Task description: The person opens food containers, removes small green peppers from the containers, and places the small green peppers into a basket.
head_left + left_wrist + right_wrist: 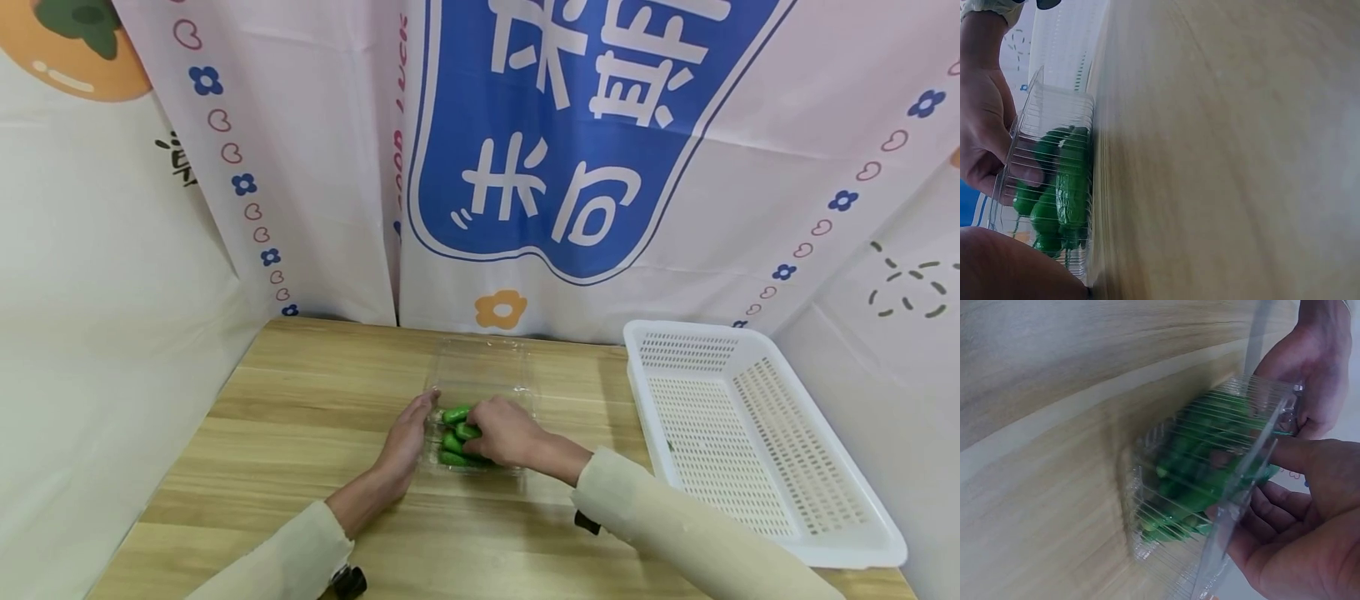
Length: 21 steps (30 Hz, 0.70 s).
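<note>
From my remote post I've got the R hand (pixel 510 432) dipped into a clear plastic box (pixel 1063 106), fingers curled on green veg (pixel 452 442) bunched in the box's L part. The L hand (pixel 401 442), fingers approx. straight, rests against the box's L side. The box sits mid-table on wood-grain boards (pixel 300 433), its clear lid (pixel 482 364) open on the side twd the printed backdrop (pixel 322 167). A white perforated basket (pixel 716 450) stands well apart, far R, beyond the R sleeve (pixel 660 517).
</note>
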Tool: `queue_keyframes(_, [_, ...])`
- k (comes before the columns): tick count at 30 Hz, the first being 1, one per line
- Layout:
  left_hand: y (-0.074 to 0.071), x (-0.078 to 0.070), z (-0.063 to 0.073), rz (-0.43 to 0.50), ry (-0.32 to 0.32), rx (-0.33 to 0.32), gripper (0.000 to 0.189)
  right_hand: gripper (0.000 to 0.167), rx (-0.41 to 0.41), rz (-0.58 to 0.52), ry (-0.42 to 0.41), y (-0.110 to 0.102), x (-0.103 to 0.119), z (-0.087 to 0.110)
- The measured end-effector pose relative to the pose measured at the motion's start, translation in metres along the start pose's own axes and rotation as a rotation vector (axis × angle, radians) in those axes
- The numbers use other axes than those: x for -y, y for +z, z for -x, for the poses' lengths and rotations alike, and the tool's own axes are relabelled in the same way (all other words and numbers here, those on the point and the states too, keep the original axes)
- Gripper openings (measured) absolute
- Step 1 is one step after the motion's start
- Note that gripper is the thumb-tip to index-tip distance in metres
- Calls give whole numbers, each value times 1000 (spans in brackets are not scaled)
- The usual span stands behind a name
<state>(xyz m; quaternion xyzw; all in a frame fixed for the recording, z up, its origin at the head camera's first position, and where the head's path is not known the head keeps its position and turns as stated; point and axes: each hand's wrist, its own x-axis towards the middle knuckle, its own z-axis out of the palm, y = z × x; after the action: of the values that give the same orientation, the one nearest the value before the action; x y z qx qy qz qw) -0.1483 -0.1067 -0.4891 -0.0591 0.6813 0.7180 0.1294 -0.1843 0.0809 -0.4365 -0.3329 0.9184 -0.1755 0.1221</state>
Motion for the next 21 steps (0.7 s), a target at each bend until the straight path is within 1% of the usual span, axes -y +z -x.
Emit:
queue_keyframes(3, [0, 0, 0, 1, 0, 0, 56, 29, -20, -6, 0, -3, 1, 0])
queue_keyframes(8, [-1, -1, 1, -1, -3, 4, 56, 24, -46, -17, 0, -7, 2, 2])
queue_keyframes(13, [-1, -1, 1, 3, -2, 10, 56, 20, -74, -16, -21, -14, 3, 4])
queue_keyframes(17, [-1, -1, 2, 5, 1, 14, 56, 25, -90, -29, -33, -20, 4, 7])
queue_keyframes(21, [-2, -1, 3, 2, 3, 19, 56, 31, -94, -32, -25, -25, 5, 10])
